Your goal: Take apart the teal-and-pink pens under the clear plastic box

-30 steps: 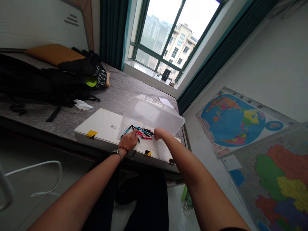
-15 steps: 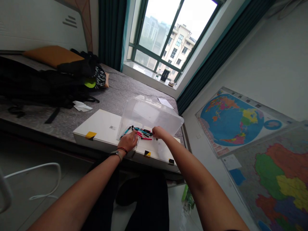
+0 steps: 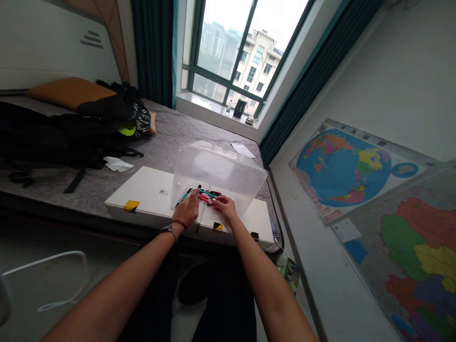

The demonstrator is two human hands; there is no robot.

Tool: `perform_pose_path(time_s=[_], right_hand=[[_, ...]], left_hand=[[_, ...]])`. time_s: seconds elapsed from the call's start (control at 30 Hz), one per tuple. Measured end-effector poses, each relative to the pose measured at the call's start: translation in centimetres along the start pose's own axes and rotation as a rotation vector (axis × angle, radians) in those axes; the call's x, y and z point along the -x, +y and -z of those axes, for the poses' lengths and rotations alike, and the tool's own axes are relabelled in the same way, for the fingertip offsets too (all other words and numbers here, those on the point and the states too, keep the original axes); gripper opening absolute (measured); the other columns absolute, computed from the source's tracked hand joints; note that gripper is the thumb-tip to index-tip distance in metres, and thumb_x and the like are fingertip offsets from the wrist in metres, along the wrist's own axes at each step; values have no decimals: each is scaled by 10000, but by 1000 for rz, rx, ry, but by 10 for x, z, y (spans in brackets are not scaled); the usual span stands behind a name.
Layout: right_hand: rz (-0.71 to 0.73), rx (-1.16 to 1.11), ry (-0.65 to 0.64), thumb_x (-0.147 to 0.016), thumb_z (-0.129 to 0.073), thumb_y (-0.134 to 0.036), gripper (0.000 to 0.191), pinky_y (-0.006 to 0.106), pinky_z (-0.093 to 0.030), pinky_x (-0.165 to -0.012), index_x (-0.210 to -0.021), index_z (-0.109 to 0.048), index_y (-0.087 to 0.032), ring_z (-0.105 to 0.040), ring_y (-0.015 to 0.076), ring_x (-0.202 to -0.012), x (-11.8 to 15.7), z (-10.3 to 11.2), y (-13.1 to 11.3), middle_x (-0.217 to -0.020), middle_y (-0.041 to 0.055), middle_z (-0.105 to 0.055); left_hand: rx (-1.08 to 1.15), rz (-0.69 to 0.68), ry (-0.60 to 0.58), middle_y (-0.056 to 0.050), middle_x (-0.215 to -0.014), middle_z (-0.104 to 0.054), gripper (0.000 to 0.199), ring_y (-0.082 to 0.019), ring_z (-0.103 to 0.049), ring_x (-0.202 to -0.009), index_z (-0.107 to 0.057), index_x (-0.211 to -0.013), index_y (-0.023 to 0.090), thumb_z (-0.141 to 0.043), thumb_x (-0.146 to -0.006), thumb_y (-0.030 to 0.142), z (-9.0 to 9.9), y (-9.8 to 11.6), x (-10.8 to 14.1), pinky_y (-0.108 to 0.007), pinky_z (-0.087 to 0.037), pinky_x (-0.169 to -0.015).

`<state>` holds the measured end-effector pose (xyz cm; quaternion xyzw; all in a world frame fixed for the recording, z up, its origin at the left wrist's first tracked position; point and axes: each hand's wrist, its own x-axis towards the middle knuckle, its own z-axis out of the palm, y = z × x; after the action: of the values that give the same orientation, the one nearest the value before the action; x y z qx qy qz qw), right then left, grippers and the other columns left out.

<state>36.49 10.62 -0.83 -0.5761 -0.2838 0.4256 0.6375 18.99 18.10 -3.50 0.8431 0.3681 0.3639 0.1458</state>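
Several pens (image 3: 210,193), blue, black and red, lie in a loose heap at the mouth of a clear plastic box (image 3: 224,168), which rests on its side on white cartons. My left hand (image 3: 188,209), with a watch and a red cord at the wrist, is closed at the left part of the heap, a dark-ended pen showing at its fingertips. Close by on the right, my right hand (image 3: 225,209) pinches at the red pens with thumb and fingers. The fingers partly cover the pens, so the exact grip is small and hard to see.
Two white cartons (image 3: 142,190) with yellow and black tape stand along the edge of a grey bed (image 3: 171,128). Black bags (image 3: 71,133) and a crumpled tissue (image 3: 118,164) lie left. A paper sheet (image 3: 242,150) lies behind the box. Maps (image 3: 345,166) hang on the right wall.
My right hand has moved left and toward me, from the right end of the pen heap to beside my left hand. My left hand stays at the pens. The camera view has shifted slightly.
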Motion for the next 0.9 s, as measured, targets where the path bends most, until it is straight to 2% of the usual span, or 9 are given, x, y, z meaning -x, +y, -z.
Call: perform_pose_path(time_s=[0.1, 0.23, 0.43, 0.6, 0.9], right_hand=[[23, -43, 37, -557, -881, -354, 370, 297, -553, -686, -802, -667, -177, -672, 156, -695, 1, 3, 7, -767, 3, -693], [46, -130, 47, -583, -871, -345, 339, 280, -534, -682, -795, -667, -177, -646, 134, -674, 2, 6, 8, -766, -5, -685], [83, -224, 65, -578, -877, -338, 334, 266, -512, -682, -804, -694, -173, -630, 130, -679, 5, 7, 6, -767, -3, -692], [87, -206, 60, -573, -876, -366, 353, 259, -503, -667, -815, -718, -163, -621, 133, -670, 7, 7, 6, -728, -4, -684], [87, -142, 79, -566, -860, -401, 386, 287, -526, -731, -843, -709, -178, -656, 158, -740, 4, 10, 13, -805, 12, -712]], left_hand=[[6, 10, -3, -155, -1260, -647, 487, -269, -658, -1059, -338, -1474, 174, -343, -1004, 301, -3, -1, 0, -387, -531, -863], [-20, -29, -35, -118, -1193, -668, 412, -253, -646, -1043, -473, -1388, 216, -343, -1006, 300, -5, -2, 0, -390, -516, -900], [-131, -199, -99, -82, -1143, -686, 436, -262, -595, -1041, -541, -1378, 275, -396, -969, 228, 0, 0, -1, -418, -463, -929], [-209, -244, -131, -82, -1137, -688, 438, -283, -558, -1042, -576, -1355, 307, -430, -951, 222, 5, 5, -2, -443, -429, -889], [-219, -250, -177, -93, -1111, -694, 446, -298, -542, -1048, -587, -1346, 301, -419, -939, 227, 6, 6, -3, -466, -418, -885]])
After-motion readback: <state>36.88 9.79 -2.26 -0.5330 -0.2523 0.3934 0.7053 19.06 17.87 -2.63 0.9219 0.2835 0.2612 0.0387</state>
